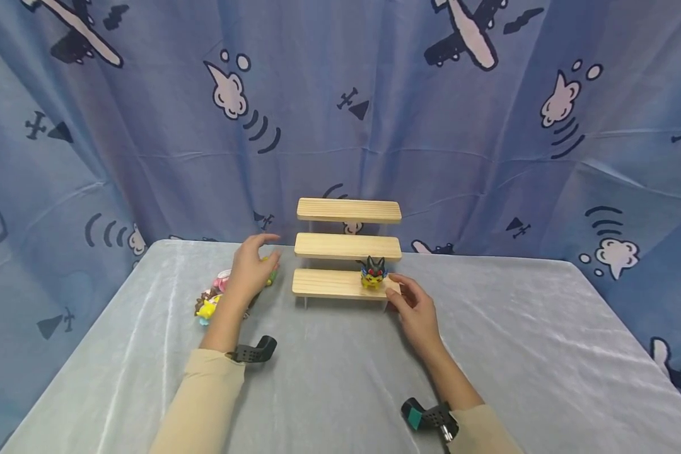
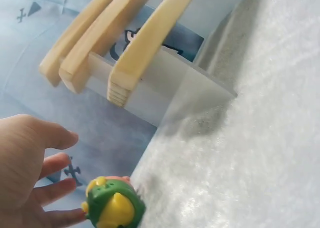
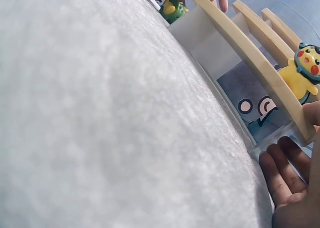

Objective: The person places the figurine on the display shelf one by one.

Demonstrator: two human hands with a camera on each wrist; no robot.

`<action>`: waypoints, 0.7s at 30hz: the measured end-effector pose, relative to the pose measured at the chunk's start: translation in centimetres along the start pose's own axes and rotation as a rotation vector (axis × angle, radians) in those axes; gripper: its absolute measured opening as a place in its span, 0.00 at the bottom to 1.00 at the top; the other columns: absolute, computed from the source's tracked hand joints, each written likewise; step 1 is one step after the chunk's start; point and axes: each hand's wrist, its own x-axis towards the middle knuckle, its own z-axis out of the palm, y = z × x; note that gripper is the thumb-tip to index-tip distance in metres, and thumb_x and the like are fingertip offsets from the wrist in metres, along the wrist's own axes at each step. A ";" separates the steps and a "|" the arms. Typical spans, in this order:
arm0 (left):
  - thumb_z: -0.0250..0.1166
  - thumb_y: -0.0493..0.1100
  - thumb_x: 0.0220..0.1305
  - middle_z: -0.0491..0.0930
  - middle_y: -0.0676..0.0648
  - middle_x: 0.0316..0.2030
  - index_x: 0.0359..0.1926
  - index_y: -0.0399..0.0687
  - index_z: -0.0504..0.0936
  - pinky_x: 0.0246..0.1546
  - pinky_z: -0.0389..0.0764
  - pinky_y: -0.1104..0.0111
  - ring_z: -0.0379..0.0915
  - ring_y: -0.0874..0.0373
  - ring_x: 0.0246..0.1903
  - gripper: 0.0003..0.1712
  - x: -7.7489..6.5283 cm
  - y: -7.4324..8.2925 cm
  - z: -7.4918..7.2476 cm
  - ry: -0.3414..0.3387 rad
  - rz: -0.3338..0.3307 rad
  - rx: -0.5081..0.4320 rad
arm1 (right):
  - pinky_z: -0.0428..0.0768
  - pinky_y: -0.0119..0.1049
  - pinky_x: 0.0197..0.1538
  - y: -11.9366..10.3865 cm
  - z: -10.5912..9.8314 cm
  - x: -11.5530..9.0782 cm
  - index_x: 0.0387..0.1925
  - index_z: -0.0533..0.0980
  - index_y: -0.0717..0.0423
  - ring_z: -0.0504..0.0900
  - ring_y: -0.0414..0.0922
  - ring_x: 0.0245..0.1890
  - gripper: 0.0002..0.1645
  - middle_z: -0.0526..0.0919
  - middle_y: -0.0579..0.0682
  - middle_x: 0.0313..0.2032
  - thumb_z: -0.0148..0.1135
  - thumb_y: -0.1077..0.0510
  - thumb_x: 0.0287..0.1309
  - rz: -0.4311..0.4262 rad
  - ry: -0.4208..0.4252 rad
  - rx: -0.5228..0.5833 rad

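A three-tier wooden display stand (image 1: 346,284) stands on the covered table. On its lowest shelf, near the right end, sits a small yellow figure (image 1: 372,277) with a dark eared hood. My right hand (image 1: 419,315) is at that end, thumb and forefinger by the shelf edge beside the figure, other fingers loosely bent below in the right wrist view. Left of the stand, my left hand (image 1: 251,268) has its fingers spread. Close to its fingertips in the left wrist view is a green-and-yellow figure (image 2: 116,203), which it does not grip.
Several small colourful figures (image 1: 207,309) lie in a cluster left of the stand, partly hidden by my left forearm. A blue patterned curtain (image 1: 340,126) hangs behind the table (image 1: 516,353). Clear side supports (image 2: 170,82) carry the shelves.
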 end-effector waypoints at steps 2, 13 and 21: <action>0.63 0.40 0.68 0.76 0.38 0.63 0.61 0.46 0.79 0.69 0.70 0.46 0.71 0.41 0.65 0.21 0.0 -0.2 0.0 -0.014 -0.010 0.008 | 0.84 0.24 0.43 -0.1 0.1 0.0 0.61 0.77 0.59 0.81 0.31 0.38 0.21 0.81 0.60 0.58 0.63 0.61 0.67 -0.001 -0.004 -0.002; 0.60 0.39 0.68 0.73 0.34 0.65 0.64 0.40 0.76 0.72 0.66 0.45 0.66 0.38 0.69 0.24 0.4 -1.8 0.5 -0.112 -0.015 0.094 | 0.85 0.25 0.41 -0.2 0.0 0.0 0.60 0.77 0.60 0.80 0.32 0.37 0.21 0.81 0.61 0.56 0.63 0.63 0.67 -0.005 0.000 0.001; 0.64 0.42 0.68 0.75 0.34 0.64 0.65 0.40 0.76 0.70 0.68 0.45 0.68 0.39 0.67 0.26 0.3 -1.8 0.6 -0.143 -0.020 0.138 | 0.84 0.24 0.42 -0.2 0.0 0.0 0.61 0.76 0.61 0.80 0.31 0.38 0.21 0.81 0.62 0.56 0.62 0.63 0.67 -0.012 -0.009 0.005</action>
